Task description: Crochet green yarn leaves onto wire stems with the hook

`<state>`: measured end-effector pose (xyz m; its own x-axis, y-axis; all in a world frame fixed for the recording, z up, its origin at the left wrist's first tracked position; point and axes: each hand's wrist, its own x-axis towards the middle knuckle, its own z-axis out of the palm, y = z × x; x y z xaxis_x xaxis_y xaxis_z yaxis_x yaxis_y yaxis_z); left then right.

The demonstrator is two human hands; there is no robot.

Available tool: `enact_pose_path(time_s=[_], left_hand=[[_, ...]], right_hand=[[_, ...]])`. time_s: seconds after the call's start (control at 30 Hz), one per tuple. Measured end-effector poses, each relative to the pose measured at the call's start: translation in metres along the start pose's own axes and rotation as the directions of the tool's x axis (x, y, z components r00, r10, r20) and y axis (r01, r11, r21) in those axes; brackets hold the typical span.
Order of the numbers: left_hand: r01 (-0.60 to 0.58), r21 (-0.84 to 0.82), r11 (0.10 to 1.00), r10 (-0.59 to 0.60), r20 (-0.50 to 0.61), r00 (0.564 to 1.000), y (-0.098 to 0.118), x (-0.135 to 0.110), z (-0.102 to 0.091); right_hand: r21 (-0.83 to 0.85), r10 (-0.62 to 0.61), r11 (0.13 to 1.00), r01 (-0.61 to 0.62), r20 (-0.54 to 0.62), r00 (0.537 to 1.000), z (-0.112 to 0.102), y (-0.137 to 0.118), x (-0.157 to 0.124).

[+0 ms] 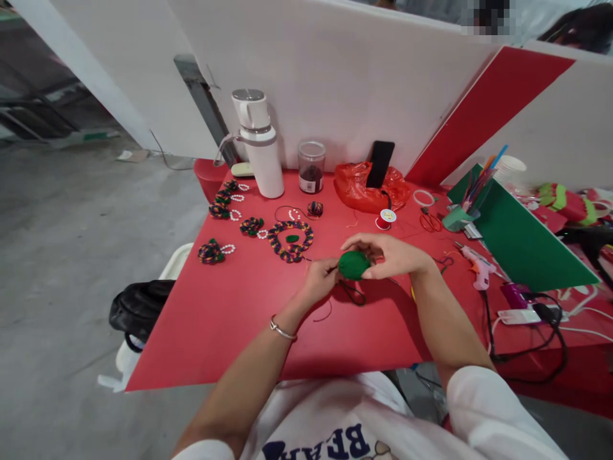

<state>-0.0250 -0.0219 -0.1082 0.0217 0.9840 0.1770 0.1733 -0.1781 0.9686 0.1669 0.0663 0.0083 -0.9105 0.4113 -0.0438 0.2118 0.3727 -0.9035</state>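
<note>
A ball of green yarn (353, 264) is between my two hands, just above the red table. My right hand (387, 254) curves around its far right side, thumb below and fingers over the top. At the ball's left edge, the fingers of my left hand (324, 277) are pinched together on a green strand (354, 294) that loops below the ball. To the left lies a braided multicoloured ring (272, 241) of yarn with a small green piece (292, 239) inside it. A small multicoloured yarn ball (315, 208) rests beyond the ring.
Several braided bundles with white beads (211, 252) lie at the left. A white bottle (265, 163), a jar (311, 167) and a phone (380, 163) on a red bag stand behind. On the right are a thread spool (385, 219), red scissors (430, 221), a pink glue gun (480, 268) and cables.
</note>
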Motion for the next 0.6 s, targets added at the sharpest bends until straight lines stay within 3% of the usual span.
enact_pose_path(time_s=[0.07,0.13,0.23,0.33,0.43,0.5,0.6], left_hand=[[-0.019,0.068,0.998,0.017,0.025,1.0,-0.003,-0.003,0.003],[-0.037,0.113,0.993,0.034,0.033,0.999,-0.004,-0.005,0.005],[0.014,0.172,0.985,-0.009,-0.026,1.0,-0.005,-0.006,0.005],[0.151,0.211,0.966,-0.109,-0.198,0.974,-0.005,-0.005,0.0],[0.226,0.172,0.959,-0.159,-0.336,0.928,-0.001,-0.002,-0.009],[0.225,0.09,0.97,-0.176,-0.372,0.911,0.003,-0.001,-0.014],[0.283,-0.221,0.933,-0.344,-0.321,0.883,0.01,0.001,-0.016]], right_hand=[[0.12,-0.086,0.987,0.104,-0.152,0.985,-0.007,0.008,0.013],[0.067,-0.068,0.993,0.102,-0.397,0.915,-0.016,0.025,0.037],[-0.159,0.048,0.966,-0.204,-0.664,0.746,-0.029,0.058,0.081],[-0.234,0.154,0.861,-0.451,-0.725,0.671,-0.035,0.08,0.116],[-0.307,0.168,0.766,-0.565,-0.752,0.637,-0.032,0.084,0.126],[-0.356,0.119,0.747,-0.561,-0.759,0.64,-0.024,0.08,0.117],[-0.305,0.084,0.85,-0.43,-0.727,0.682,-0.003,0.069,0.088]])
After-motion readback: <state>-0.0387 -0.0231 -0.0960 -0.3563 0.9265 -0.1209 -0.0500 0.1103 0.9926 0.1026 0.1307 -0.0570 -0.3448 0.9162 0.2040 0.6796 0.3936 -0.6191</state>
